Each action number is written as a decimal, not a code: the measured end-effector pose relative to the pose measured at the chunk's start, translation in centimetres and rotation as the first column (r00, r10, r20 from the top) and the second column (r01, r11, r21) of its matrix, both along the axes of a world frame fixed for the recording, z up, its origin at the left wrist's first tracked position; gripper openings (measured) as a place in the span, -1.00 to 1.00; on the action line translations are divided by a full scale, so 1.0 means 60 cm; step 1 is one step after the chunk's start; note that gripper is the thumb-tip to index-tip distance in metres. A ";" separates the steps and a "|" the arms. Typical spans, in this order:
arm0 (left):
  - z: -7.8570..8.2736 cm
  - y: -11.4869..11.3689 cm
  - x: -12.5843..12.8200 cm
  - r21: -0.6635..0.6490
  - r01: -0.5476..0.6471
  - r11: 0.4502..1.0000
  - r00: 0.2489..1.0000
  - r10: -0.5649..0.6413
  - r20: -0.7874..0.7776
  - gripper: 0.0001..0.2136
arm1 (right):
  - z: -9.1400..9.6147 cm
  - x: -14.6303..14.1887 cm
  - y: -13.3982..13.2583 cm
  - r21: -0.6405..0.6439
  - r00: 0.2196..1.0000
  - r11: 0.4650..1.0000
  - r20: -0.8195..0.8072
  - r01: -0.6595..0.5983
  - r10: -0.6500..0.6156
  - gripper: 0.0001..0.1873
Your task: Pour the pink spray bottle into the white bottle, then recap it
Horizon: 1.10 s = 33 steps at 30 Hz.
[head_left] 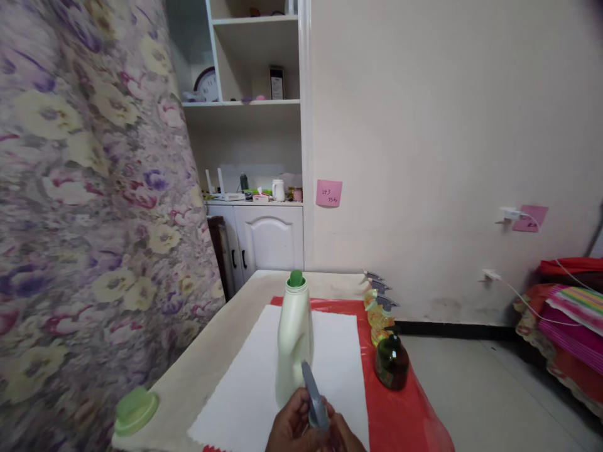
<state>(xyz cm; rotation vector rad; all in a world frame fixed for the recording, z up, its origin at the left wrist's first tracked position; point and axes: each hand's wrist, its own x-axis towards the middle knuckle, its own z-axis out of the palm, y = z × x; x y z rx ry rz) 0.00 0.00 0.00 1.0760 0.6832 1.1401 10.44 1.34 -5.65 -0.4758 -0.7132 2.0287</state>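
Both hands [311,430] appear to grip a grey sprayer [315,398] just in front of the white bottle [294,342] on the sheet [249,389]; a nudge could topple the bottle.

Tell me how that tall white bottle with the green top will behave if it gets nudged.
The white bottle is tall and narrow, so probably tippy. It looks like smooth plastic, likely stiff and a bit slippery. It stands on white paper, which may slide.

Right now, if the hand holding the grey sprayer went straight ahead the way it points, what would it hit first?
Most likely the white bottle standing directly beyond the hand and its grey sprayer. The gap between them is hard to judge.
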 end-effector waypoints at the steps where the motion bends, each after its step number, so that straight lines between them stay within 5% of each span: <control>1: 0.000 0.000 0.001 0.005 -0.009 1.000 1.000 0.009 -0.003 -0.69 | -0.001 0.000 0.000 0.010 1.000 1.000 -0.011 0.011 -0.011 -0.35; 7: 0.019 -0.003 0.001 0.048 -0.124 0.991 0.991 0.126 -0.053 -0.68 | -0.035 0.015 -0.011 0.211 0.955 0.953 0.157 0.217 -0.252 -0.37; 14: 0.063 -0.010 -0.005 0.059 -0.215 0.975 0.976 0.217 -0.019 -0.68 | -0.068 0.022 -0.008 0.379 0.906 0.908 0.298 0.176 -0.300 -0.32; 20: 0.097 -0.011 -0.019 0.129 -0.267 0.955 0.964 0.266 0.028 -0.67 | -0.054 0.031 -0.016 0.458 0.883 0.872 0.321 0.172 -0.343 -0.26; 26: 0.110 -0.012 -0.039 0.165 -0.199 0.966 0.975 0.212 -0.064 -0.69 | -0.048 0.041 -0.021 0.508 0.839 0.847 0.383 0.158 -0.386 -0.19; 33: 0.121 -0.027 -0.023 0.170 -0.317 0.933 0.942 0.331 -0.060 -0.68 | -0.049 0.049 -0.022 0.570 0.789 0.808 0.424 0.149 -0.445 -0.19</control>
